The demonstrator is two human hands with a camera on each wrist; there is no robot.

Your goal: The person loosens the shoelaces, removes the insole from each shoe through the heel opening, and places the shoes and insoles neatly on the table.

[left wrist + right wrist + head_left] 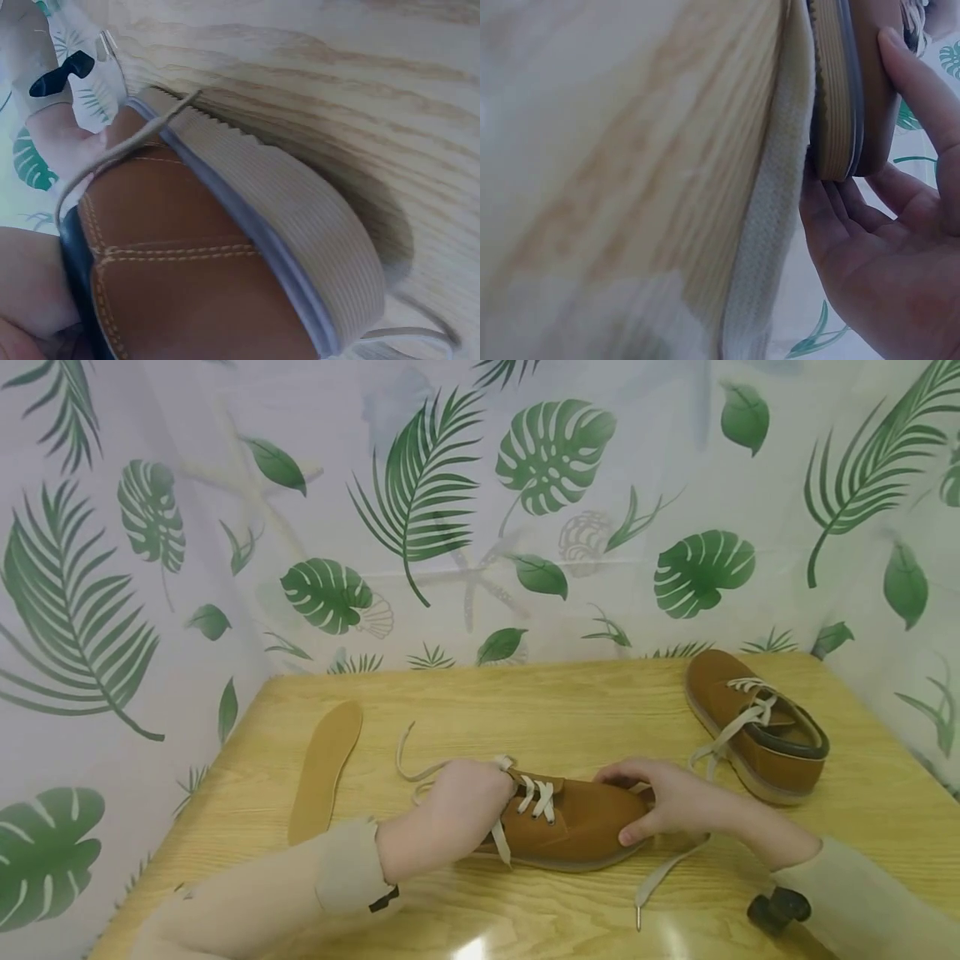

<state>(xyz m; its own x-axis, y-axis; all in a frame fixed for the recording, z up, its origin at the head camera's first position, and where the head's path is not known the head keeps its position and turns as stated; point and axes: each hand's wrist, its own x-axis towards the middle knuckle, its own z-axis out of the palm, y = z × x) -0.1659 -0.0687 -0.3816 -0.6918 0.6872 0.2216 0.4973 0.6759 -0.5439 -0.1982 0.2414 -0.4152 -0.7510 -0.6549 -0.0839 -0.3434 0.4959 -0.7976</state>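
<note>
A brown leather shoe [588, 827] with pale laces [542, 800] sits on the table, toe to the right. My left hand [459, 806] bends over its opening at the heel end, fingers tucked in at the collar and mostly hidden. In the left wrist view the stitched heel [202, 292] and ribbed sole [292, 217] fill much of the frame. My right hand [678, 797] grips the toe, thumb on the near side and fingers at the far side. The right wrist view has that thumb [915, 71] pressed against the brown upper [876, 82].
A tan insole [326, 772] lies flat at the left. The matching shoe [757, 727] stands at the back right. A loose lace [667, 872] trails across the wooden table [525, 693] beneath my right wrist. Behind hangs a leaf-print cloth [450, 468].
</note>
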